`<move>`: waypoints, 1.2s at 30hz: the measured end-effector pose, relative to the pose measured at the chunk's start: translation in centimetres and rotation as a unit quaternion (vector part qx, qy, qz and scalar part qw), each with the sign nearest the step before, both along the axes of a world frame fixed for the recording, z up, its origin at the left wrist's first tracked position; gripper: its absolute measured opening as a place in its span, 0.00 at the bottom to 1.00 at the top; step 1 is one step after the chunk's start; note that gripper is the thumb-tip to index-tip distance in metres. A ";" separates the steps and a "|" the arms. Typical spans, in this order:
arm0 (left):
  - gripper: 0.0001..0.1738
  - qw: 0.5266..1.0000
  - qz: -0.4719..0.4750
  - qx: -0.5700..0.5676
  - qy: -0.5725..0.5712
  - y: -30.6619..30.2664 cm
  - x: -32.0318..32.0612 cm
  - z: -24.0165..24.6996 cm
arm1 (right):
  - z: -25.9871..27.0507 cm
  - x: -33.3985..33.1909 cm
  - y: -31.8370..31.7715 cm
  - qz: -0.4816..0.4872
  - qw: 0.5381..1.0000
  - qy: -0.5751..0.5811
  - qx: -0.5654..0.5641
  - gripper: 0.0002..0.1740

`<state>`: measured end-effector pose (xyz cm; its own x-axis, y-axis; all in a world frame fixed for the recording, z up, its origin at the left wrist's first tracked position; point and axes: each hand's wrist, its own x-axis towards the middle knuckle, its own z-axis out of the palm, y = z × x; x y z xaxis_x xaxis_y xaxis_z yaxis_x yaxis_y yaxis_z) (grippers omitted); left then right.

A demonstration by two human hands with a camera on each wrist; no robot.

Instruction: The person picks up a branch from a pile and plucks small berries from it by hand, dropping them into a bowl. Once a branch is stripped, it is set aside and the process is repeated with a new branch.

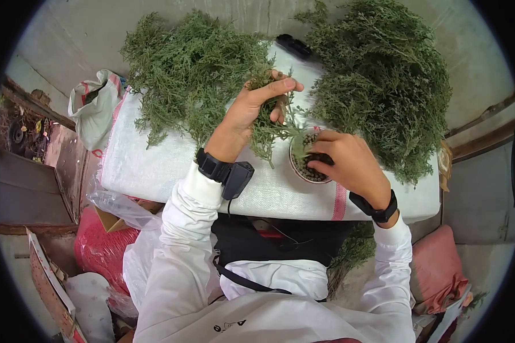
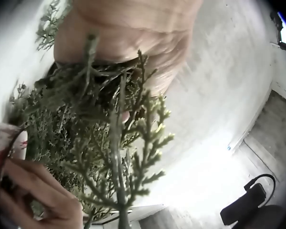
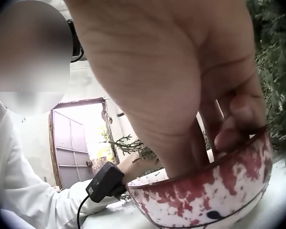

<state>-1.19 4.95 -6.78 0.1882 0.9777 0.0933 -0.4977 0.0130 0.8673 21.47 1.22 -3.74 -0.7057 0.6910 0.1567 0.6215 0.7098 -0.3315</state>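
Hands meet over a speckled bowl point(image 1: 297, 169) on the cloth-covered table point(image 1: 154, 166).
Right hand point(image 1: 352, 163) curls over the bowl's rim near the table's front edge, right of centre, fingertips down in its dark granules. Just behind, the left hand point(image 1: 252, 106) grasps a bunch of green sprigs point(image 1: 266, 140) that reaches the bowl. Two heaps of foliage point(image 1: 189, 68) lie along the far edge.

Fingers point(image 3: 238, 114) of right hand point(image 3: 171, 71) hidden inside bowl point(image 3: 205, 191), left hand point(image 2: 128, 28) blurred, cropped by top edge
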 end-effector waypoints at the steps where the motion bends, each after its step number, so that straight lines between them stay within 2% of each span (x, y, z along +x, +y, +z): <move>1: 0.12 1.000 -0.001 -0.003 0.005 0.0 0.0 -0.2 | 0.0 0.0 0.2 0.006 1.000 -0.010 -0.004 0.11; 6: 0.12 0.999 0.033 -0.019 0.037 0.2 0.1 -0.6 | 0.0 -0.1 0.7 0.032 0.999 -0.036 -0.005 0.10; 8: 0.12 1.000 -0.004 0.004 -0.019 0.4 0.1 -0.6 | 0.0 -0.2 1.3 0.043 0.998 -0.039 0.001 0.10; 12: 0.12 0.997 -0.034 0.007 -0.071 0.4 0.2 -0.4 | 0.2 0.2 2.2 0.026 0.997 0.022 -0.066 0.06; 15: 0.11 0.992 -0.060 -0.006 -0.107 0.4 0.1 -0.5 | 0.9 0.3 3.3 -0.071 0.969 0.181 -0.152 0.05; 16: 0.10 0.988 -0.082 -0.012 -0.128 0.4 0.0 -0.5 | 0.9 0.2 3.8 -0.072 0.969 0.181 -0.154 0.05; 19: 0.09 0.987 -0.101 -0.019 -0.127 0.9 -0.1 -0.1 | 1.2 -1.1 5.2 -0.039 0.860 0.411 -0.300 0.07; 20: 0.09 0.989 -0.093 -0.025 -0.109 0.7 -0.1 -0.2 | 1.0 -1.4 5.4 -0.040 0.859 0.413 -0.300 0.07; 23: 0.08 0.992 -0.077 -0.033 -0.096 0.4 0.3 -0.3 | -0.2 -2.3 6.0 -0.053 0.801 0.497 -0.331 0.09; 24: 0.08 0.992 -0.071 -0.034 -0.101 0.4 0.5 -0.3 | -0.5 -2.4 6.3 -0.052 0.799 0.498 -0.334 0.09; 27: 0.07 0.993 -0.058 -0.045 -0.090 0.3 0.3 -0.6 | -1.6 -2.6 6.2 -0.080 0.733 0.546 -0.397 0.08; 31: 0.07 0.998 -0.033 -0.049 -0.036 0.0 1.0 0.0 | -2.4 -1.9 6.2 -0.062 0.693 0.550 -0.462 0.09; 33: 0.07 0.998 -0.004 -0.051 0.038 -0.3 1.2 0.5 | -2.6 -1.7 6.1 -0.058 0.699 0.544 -0.461 0.10; 36: 0.07 0.996 0.002 -0.047 0.075 -0.5 1.4 0.4 | -3.1 -1.5 6.1 -0.046 0.711 0.531 -0.459 0.11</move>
